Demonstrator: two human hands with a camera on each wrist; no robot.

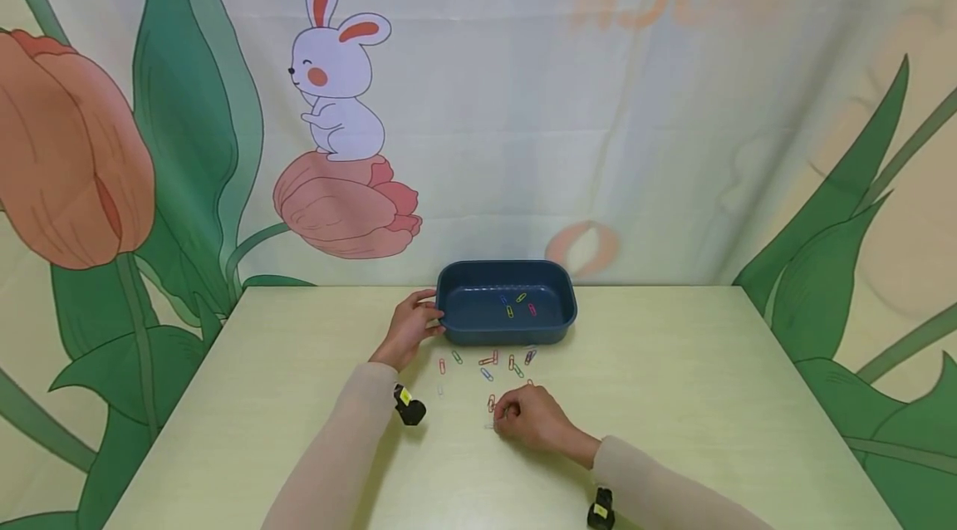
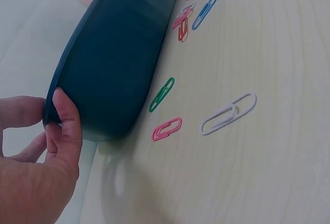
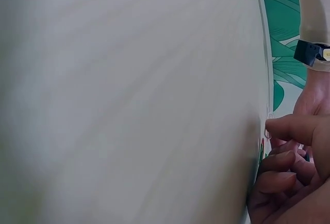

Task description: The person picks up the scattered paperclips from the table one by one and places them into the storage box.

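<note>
My left hand (image 1: 409,329) grips the left end of a dark blue plastic bin (image 1: 505,334), its thumb and fingers on either side of the rim in the left wrist view. Inside the bin lie several paper clips, among them a yellow paper clip (image 1: 510,311) and a pink paper clip (image 1: 532,309). Low over the table, my right hand (image 1: 532,417) has its fingers bent, fingertips right at a pale paper clip (image 1: 489,427) and beside a red paper clip (image 1: 491,402). I cannot tell whether its fingertips pinch a clip.
Between bin and right hand, loose paper clips are scattered: a green paper clip (image 2: 162,95), a pink paper clip (image 2: 166,129), a white paper clip (image 2: 228,114), a blue paper clip (image 2: 205,12) and several others. Behind the pale table (image 1: 299,397) hangs a printed curtain (image 1: 493,139).
</note>
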